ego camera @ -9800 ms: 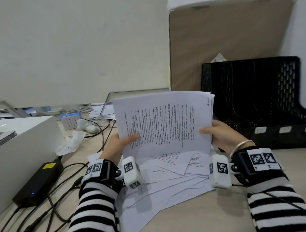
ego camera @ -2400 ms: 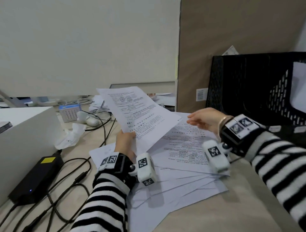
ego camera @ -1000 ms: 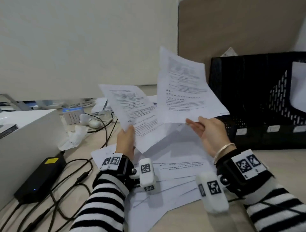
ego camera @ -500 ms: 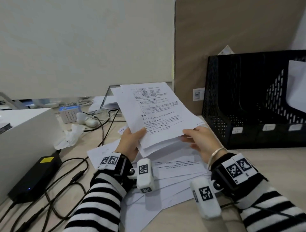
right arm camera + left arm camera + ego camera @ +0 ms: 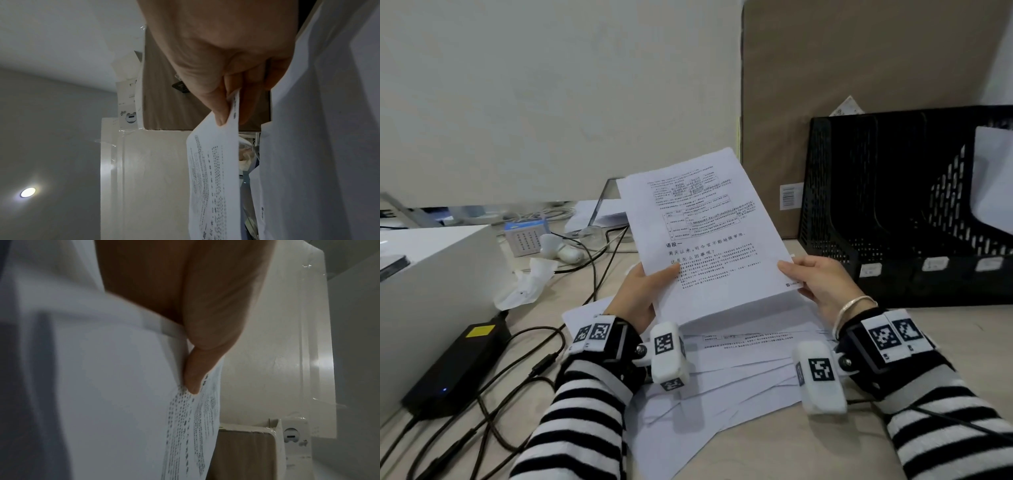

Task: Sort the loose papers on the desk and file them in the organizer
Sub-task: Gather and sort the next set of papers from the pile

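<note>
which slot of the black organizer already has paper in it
The far-right slot of the black mesh organizer: a white sheet shows through its open side. The slots to its left look dark, with no paper showing.

A bare strip of desk (image 5: 774, 455) is lying open in front of the spread of loose papers (image 5: 726, 383), and more is running free on the right, before the black organizer (image 5: 887, 205), whose near slots are standing open while a white sheet (image 5: 993, 178) is filling the far right one. On the left, tangled cables (image 5: 493, 404), a black power adapter (image 5: 458, 363), a crumpled tissue (image 5: 524, 284) and a white box (image 5: 431, 274) are crowding the way. Both hands are holding a held sheaf (image 5: 705, 236) upright between the body and the white partition (image 5: 551, 102), blocking the middle.
</note>
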A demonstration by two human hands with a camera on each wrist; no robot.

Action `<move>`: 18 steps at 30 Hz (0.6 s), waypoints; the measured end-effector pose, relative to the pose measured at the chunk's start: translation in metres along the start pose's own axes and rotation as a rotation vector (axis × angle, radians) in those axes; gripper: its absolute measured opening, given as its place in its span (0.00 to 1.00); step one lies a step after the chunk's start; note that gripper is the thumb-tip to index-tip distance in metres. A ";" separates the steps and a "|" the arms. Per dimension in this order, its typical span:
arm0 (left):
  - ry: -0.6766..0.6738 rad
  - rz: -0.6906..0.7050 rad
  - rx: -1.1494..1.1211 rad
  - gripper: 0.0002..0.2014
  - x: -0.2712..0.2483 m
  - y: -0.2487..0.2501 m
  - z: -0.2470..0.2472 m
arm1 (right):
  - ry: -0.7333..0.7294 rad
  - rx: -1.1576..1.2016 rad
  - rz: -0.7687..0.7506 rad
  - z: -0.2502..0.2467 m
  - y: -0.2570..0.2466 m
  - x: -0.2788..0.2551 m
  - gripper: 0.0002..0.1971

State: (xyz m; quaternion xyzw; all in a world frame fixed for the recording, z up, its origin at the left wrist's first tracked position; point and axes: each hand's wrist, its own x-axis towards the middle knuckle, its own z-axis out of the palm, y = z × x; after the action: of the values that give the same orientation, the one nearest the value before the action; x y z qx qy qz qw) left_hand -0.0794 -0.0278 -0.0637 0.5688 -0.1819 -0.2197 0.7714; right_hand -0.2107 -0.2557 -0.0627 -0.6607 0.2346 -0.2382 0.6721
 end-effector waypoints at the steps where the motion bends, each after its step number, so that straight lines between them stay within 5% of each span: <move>1: -0.005 -0.002 0.005 0.15 0.000 0.000 0.000 | 0.006 0.007 -0.003 0.000 0.000 0.000 0.04; 12: 0.141 0.023 0.006 0.15 0.003 -0.006 0.004 | 0.032 0.035 0.001 0.004 0.004 0.004 0.02; 18: 0.541 0.099 0.074 0.13 0.012 -0.004 -0.022 | 0.078 -0.149 -0.040 0.005 -0.014 0.013 0.04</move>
State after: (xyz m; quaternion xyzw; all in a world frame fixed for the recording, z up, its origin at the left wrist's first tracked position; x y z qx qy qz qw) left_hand -0.0582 -0.0183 -0.0736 0.6249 -0.0049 -0.0149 0.7805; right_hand -0.1972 -0.2603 -0.0488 -0.7038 0.2642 -0.2591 0.6065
